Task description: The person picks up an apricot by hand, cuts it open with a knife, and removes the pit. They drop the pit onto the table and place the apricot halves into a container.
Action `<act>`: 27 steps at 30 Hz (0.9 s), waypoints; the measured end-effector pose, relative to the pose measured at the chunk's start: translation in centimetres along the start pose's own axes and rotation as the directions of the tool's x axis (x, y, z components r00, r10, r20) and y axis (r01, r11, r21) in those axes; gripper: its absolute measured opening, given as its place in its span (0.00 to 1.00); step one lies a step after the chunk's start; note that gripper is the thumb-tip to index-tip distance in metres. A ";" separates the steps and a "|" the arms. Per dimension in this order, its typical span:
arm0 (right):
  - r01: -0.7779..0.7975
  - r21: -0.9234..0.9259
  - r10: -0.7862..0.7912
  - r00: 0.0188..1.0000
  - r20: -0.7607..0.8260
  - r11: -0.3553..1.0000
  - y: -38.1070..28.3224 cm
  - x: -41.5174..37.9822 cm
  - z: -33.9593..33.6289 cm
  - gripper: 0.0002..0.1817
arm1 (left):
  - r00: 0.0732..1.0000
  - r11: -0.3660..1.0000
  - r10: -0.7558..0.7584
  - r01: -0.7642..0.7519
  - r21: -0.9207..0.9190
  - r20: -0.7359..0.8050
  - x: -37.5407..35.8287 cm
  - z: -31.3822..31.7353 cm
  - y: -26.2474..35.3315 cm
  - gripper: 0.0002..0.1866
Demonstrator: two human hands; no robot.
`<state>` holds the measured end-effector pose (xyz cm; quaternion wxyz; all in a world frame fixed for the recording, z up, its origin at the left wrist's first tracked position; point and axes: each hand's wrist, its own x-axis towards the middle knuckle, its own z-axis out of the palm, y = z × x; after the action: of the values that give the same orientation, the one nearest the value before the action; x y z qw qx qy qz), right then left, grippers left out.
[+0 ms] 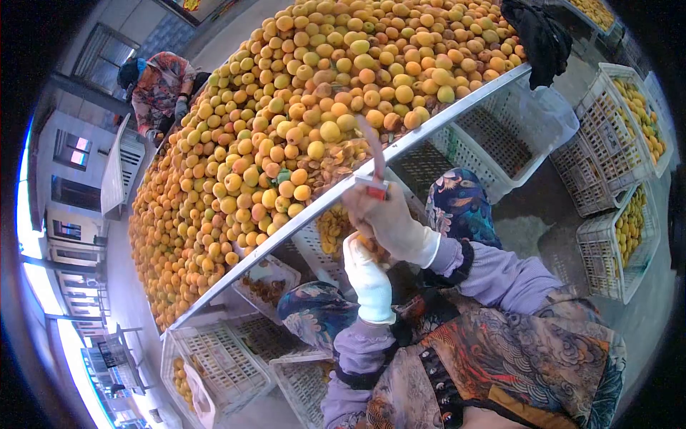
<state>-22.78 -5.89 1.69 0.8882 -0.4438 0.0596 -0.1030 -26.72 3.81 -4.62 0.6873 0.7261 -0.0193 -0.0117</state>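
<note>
My right hand (389,222), in a pale glove, is closed round the handle of a curved knife (375,161); the blade points up over the table's metal edge. Just left of it, my left hand (368,279), in a white glove, has its fingers closed at a partly hidden orange fruit piece between the two hands. Beneath them, a white crate holds orange fruit pieces (332,229). Beyond the metal edge (271,239) lies a large heap of yellow-orange fruit (286,136), with browned pieces near the knife.
Plastic crates (604,143) of fruit are stacked at the right. An empty-looking crate (493,132) stands under the table. More crates (218,361) stand at lower left. A black cloth (539,43) hangs at the table's corner. Another person (161,89) works at the far left side.
</note>
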 end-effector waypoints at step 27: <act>-0.359 0.493 0.447 0.892 -0.068 0.792 3.7 3.3 -3.9 0.17 | 0.864 0.610 -0.329 0.503 -0.612 0.383 0.8 -0.6 0.0 0.15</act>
<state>-19.84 -7.55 -3.64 0.9605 -0.1820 0.2073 0.0383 -25.89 4.40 -4.61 0.8785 0.3915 0.0768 -0.2629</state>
